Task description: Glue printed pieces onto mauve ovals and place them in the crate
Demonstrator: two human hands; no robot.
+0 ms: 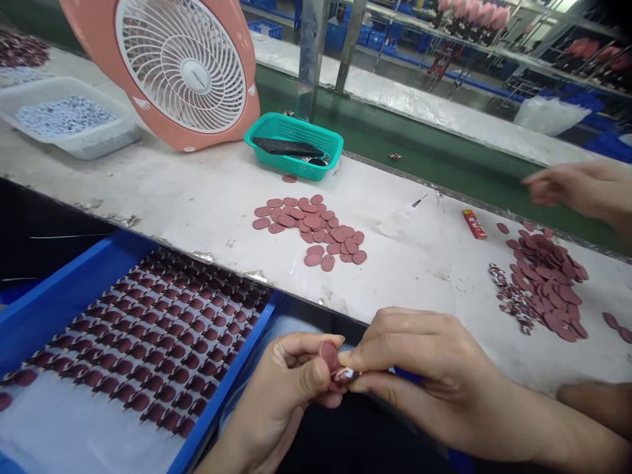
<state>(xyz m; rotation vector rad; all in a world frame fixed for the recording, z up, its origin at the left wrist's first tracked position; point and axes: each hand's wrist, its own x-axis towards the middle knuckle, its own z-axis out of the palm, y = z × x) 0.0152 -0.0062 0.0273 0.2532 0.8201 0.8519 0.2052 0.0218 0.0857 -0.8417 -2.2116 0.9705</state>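
My left hand (286, 388) pinches a reddish-brown oval disc (328, 354) between thumb and fingers, over my lap just off the bench edge. Against it, my right hand (419, 368) is closed on a small shiny piece (346, 375), gripping it with thumb and index finger. The two parts touch, but how they join is hidden by the fingers. Beyond my hands lies a loose spread of similar oval discs (311, 220) on the bench. At the right is a heap of the same discs (553, 283), with several small shiny pieces (513, 299) beside it.
A blue tray (232, 388) at lower left holds rows of dark red parts on white sheeting. Along the bench stand a pink fan (197, 76), a green basket (296, 148) and a white tub (99, 135). A lighter (474, 224) lies near another person's hand (582, 191).
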